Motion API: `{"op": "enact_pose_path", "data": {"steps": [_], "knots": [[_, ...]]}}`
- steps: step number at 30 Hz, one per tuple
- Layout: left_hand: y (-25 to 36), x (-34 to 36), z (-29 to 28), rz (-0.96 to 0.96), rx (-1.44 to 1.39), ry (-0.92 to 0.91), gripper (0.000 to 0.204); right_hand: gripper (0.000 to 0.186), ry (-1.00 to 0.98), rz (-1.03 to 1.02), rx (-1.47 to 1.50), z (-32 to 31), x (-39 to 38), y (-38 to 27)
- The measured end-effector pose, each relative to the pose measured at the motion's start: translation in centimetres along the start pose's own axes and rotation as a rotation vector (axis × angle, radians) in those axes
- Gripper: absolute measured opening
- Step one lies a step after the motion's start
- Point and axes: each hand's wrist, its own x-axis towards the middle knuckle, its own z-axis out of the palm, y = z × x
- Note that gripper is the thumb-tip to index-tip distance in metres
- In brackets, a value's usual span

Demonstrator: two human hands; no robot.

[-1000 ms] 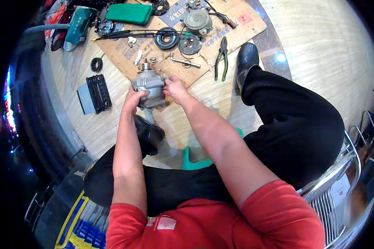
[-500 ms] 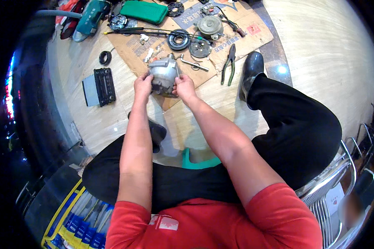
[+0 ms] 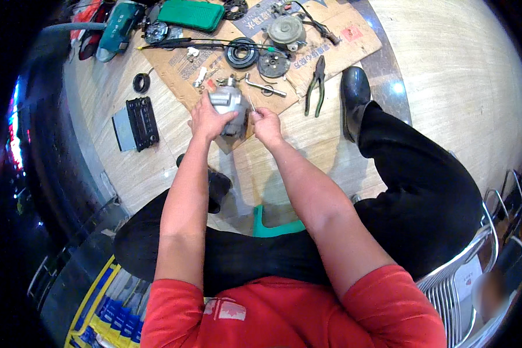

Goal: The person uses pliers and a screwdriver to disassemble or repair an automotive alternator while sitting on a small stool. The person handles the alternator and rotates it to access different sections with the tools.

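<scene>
Left hand [image 3: 206,119] clamps the ribbed grey metal housing [image 3: 229,104] (cast, blocky); right hand [image 3: 268,123] pinches a thin pin [image 3: 252,104].

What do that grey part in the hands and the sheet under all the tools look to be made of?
The grey part looks like cast metal, probably aluminium: dull silver with soft glints. The sheet looks like cardboard: flat, matte brown, with a printed surface and cut edges.

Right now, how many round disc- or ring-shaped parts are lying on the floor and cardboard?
4: small black rubber ring on bare floor left of cardboard; black pulley ring, dark metal disc and grey round housing on cardboard. Others may be hidden.
</scene>
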Motion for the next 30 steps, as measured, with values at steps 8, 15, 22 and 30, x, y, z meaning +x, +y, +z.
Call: {"op": "enact_pose_path", "data": {"steps": [8,15,22,30], "knots": [[-3.3,-3.7,2.0,0.061,0.168,0.104,0.127,0.029,-0.117,-0.129,-0.245,-1.9,-0.8,-4.7],[-2.6,-4.2,1.9,0.042,0.254,0.197,0.124,0.030,-0.104,-0.194,-0.400,-2.6,-2.7,-7.5],[-2.6,-4.8,2.1,0.064,0.223,0.243,0.116,0.030,-0.250,-0.196,-0.644,-3.4,-5.5,-6.9],[-4.2,-3.0,1.2,0.126,0.190,0.209,0.115,0.036,-0.264,-0.250,-0.617,-2.6,-6.7,-7.0]]}}
